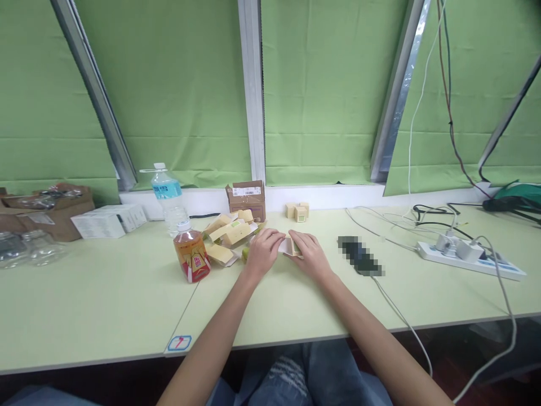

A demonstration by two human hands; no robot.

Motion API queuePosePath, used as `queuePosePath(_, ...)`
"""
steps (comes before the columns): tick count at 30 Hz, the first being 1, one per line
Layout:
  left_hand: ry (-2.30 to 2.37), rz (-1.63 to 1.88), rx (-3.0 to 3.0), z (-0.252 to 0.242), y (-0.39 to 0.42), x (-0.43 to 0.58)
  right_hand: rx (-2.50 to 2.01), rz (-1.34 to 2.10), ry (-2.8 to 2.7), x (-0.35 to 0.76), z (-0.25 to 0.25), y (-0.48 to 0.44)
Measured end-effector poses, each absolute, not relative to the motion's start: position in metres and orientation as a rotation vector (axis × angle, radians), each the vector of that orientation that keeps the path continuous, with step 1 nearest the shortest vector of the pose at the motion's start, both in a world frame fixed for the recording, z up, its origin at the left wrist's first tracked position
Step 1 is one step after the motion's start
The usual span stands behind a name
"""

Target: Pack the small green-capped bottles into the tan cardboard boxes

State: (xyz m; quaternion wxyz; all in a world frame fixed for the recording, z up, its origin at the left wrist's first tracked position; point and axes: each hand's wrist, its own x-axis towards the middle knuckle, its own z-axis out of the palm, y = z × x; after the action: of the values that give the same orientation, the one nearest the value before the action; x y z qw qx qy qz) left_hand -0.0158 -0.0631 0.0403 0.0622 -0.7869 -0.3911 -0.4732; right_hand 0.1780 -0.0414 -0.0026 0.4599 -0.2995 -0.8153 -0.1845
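Note:
Between my two hands is a small tan cardboard box (291, 246) with its white inside showing at the left end. My left hand (264, 251) pinches that open end, fingertips on the flap. Around the right side of the box, my right hand (310, 254) is closed, its fingers partly hiding a green patch. Left of my left hand lies a heap of flattened tan cartons (230, 234). Beyond my hands, several small folded boxes (298, 211) stand together near the wall.
An orange drink bottle (191, 254) and a large water bottle (169, 203) stand left of the heap. Behind it is an open brown box (247, 200). To the right are a blurred dark phone-like object (359, 255), a cable and a power strip (469, 259). White boxes (107, 220) sit far left.

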Motion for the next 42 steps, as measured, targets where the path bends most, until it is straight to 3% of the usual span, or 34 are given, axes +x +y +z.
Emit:
queuePosePath(8,-1.274,-1.892,-2.278,0.04,-0.057,-0.017,-0.751,-0.519,-2.021,0.184,-0.001,-0.044)
queuePosePath(16,-1.368,-2.076,-2.329,0.04,-0.058,-0.021,-0.673,-0.386,-1.895,0.191,0.002,-0.043)
queuePosePath(24,-1.25,-1.856,-2.724,0.037,-0.064,-0.006,-0.591,-0.171,-1.879,0.176,0.006,-0.056)
queuePosePath(31,-1.108,-1.659,-2.209,0.051,-0.058,-0.044,-0.838,-0.273,-1.722,0.179,0.006,-0.053)
queuePosePath(37,-1.512,-1.18,-1.781,0.098,-0.031,-0.093,-0.901,-0.206,-1.684,0.185,0.003,-0.046)
queuePosePath(42,-1.86,-0.947,-1.833,0.089,-0.013,-0.11,-0.936,-0.129,-1.717,0.181,-0.001,-0.027)
